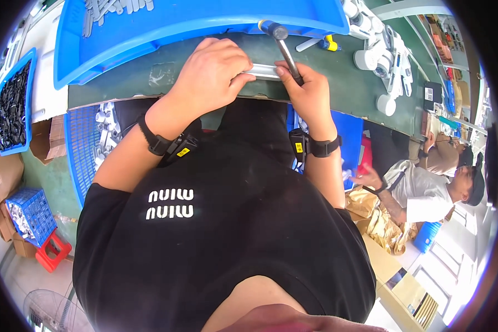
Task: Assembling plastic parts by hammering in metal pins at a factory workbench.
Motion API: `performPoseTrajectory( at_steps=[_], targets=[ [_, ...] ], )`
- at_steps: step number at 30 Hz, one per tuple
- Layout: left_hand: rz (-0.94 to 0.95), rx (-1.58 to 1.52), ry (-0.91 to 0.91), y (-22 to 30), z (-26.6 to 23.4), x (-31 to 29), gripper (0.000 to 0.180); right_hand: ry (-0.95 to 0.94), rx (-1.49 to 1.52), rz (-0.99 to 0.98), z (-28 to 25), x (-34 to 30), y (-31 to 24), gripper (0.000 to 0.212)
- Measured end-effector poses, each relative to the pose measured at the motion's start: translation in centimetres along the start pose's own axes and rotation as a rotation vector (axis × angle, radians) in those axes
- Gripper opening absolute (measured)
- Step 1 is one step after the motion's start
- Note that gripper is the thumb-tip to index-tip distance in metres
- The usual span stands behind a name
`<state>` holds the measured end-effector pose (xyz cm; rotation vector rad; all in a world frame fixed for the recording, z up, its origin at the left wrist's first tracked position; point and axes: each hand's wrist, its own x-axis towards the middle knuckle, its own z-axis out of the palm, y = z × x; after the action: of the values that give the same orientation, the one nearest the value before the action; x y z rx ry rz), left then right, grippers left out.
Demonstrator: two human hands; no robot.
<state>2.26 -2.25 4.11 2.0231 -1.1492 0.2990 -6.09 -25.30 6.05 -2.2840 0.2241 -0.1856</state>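
My left hand (pixel 211 71) is closed, its fingertips and thumb pinching the left end of a short silver-white channel strip (pixel 264 71). The strip lies sideways just above the near edge of the green worktop. My right hand (pixel 311 94) is closed around the handle of a small hammer (pixel 285 51), and its thumb and fingertip touch the strip's right end. The hammer tilts up and away, its blue head with a yellowish face pointing left, clear of the strip. Part of the strip is hidden under the left fingers.
A big blue tray (pixel 149 51) with grey strips stands at the far side of the green worktop (pixel 337 77). White parts (pixel 386 61) pile up on the right, near a yellow-black object (pixel 330 43). A black-filled blue bin (pixel 16 102) is left. People (pixel 420 191) work at right.
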Motion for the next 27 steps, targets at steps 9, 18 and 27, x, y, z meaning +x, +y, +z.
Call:
performPoseTrajectory(
  at_steps=[9,18,27],
  targets=[
    [-0.022,0.186,0.022,2.3,1.0,0.6,0.013,-0.051,0.071,0.028,-0.1,0.3,0.7,0.022],
    [0.016,0.191,-0.067,2.6,2.3,0.9,0.014,-0.025,0.096,-0.010,0.3,0.3,1.3,0.023],
    [0.054,0.174,0.006,2.3,2.7,0.8,0.013,0.055,0.310,-0.138,0.0,-1.0,3.1,0.035]
  ],
)
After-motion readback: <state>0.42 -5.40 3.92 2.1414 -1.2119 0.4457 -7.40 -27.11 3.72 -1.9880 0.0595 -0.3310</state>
